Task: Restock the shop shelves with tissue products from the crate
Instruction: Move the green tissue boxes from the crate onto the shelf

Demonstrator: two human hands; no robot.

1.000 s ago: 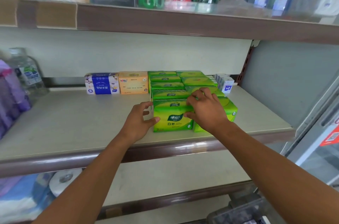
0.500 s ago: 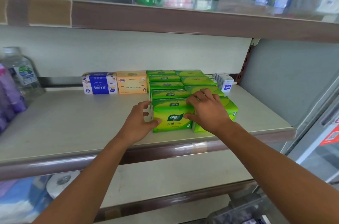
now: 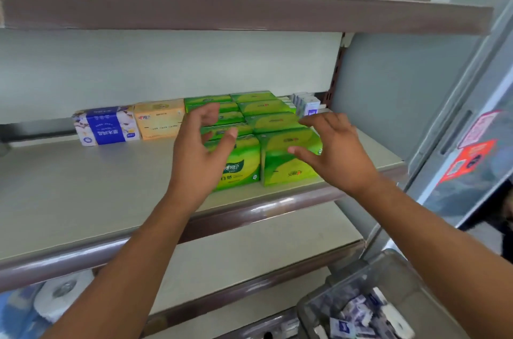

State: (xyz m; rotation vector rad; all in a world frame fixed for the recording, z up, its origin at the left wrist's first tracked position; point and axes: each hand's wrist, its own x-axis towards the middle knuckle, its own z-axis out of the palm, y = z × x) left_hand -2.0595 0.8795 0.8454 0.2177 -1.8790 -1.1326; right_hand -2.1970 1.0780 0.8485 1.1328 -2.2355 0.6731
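Both hands lifted off the glossy green tissue packs [image 3: 288, 157].

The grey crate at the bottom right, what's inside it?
The grey crate holds a jumble of small blue-and-white tissue packets. Its right part is hidden by the forearm, and the bottom is cut off.

Brown-edged shelves [image 3: 249, 17] against pale wall [image 3: 166, 67], glass door [image 3: 466, 161] beside.

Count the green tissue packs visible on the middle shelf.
9: two rows on the middle shelf. Left row of five ends with the front pack; right row of four ends at. The left hand may hide others.
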